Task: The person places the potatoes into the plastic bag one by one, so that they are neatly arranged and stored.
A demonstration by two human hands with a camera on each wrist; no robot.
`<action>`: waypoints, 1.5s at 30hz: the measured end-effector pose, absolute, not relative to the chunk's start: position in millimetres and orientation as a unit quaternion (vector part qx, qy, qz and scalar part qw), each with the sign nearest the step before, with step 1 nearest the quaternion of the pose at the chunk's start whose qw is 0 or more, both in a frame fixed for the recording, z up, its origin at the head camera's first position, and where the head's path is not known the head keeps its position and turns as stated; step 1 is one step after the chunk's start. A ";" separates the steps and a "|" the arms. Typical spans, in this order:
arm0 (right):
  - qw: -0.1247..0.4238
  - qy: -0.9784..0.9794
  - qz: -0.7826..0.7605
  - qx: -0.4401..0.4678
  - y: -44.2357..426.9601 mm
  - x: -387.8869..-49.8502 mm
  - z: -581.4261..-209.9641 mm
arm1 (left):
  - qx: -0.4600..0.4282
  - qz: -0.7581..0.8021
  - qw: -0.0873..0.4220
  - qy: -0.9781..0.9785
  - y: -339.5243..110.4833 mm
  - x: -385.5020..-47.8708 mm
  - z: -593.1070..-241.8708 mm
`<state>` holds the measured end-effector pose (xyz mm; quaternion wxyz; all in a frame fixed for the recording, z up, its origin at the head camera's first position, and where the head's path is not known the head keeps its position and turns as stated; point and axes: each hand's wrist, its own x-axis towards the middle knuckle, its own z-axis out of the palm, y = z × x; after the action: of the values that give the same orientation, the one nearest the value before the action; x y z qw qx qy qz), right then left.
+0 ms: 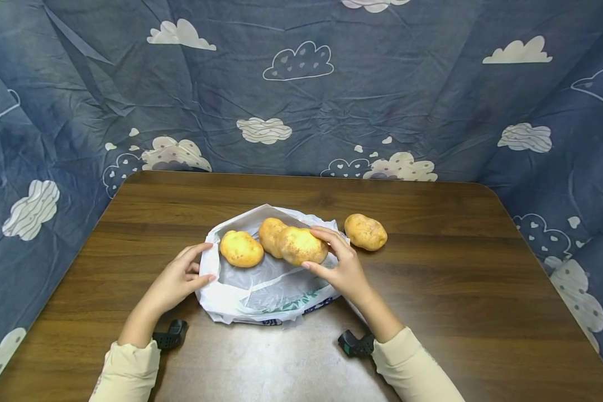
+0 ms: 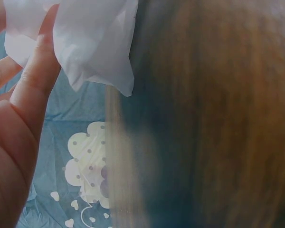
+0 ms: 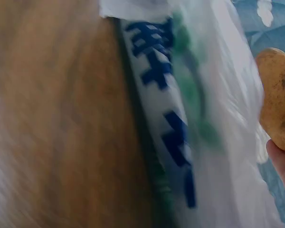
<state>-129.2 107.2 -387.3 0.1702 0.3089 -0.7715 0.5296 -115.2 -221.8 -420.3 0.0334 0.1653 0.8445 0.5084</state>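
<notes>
Right hand [image 1: 344, 271]: your thumb and fingertips pinch a potato [image 1: 303, 246] across its near and far sides, over the bag's mouth. Good purchase; keep the pads opposed, for a smooth, rounded skin could roll out of a lopsided pinch.

Left hand [image 1: 178, 279]: thumb and fingers stand apart, gripping the left edge of the white plastic bag [image 1: 226, 298]. Hold that edge outward and low. Thin film likely sags or follows the load, so steady it without tugging.

Inside the bag: a left potato [image 1: 242, 249] lies near your left fingers; a middle potato [image 1: 270, 237] sits partly behind the held one. Whether those two touch, you cannot tell from above. Move the held one gently to avoid knocking its neighbour.

Bag's right side: film lies close under your right hand. Mind that your knuckles don't snag it.

Farther out: a loose potato [image 1: 365, 232] rests on the wooden table [image 1: 457, 268], just beyond the bag's right edge. Keep your forearm clear of it.
</notes>
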 end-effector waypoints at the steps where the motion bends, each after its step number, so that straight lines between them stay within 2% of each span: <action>1: 0.163 -0.770 0.532 0.314 105.4 -128.6 -388.0 | 0.166 0.509 0.033 0.844 -221.8 -115.3 -420.4; 9: 0.122 -0.768 0.532 0.336 94.4 -124.1 -394.3 | 0.167 0.510 0.030 0.843 -220.4 -115.8 -419.3; 20: 0.101 -0.761 0.532 0.358 80.4 -120.9 -399.1 | 0.168 0.509 0.028 0.844 -220.6 -115.7 -419.2; 27: 0.067 -0.754 0.548 0.357 70.8 -117.9 -404.0 | 0.170 0.505 0.026 0.846 -220.1 -116.0 -418.8; 33: 0.049 -0.741 0.557 0.371 62.1 -121.3 -419.7 | 0.169 0.500 0.024 0.849 -221.0 -115.9 -420.2; 40: 0.015 -0.740 0.560 0.373 54.6 -115.2 -409.1 | 0.168 0.499 0.021 0.850 -221.0 -116.1 -422.3; 45: 0.011 -0.741 0.552 0.382 52.1 -116.2 -413.0 | 0.164 0.499 0.024 0.850 -221.5 -115.6 -422.7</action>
<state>-116.2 52.1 -413.0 0.0107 0.3819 -0.7415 0.5516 -115.6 -221.5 -422.7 0.0243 0.1642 0.8505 0.4992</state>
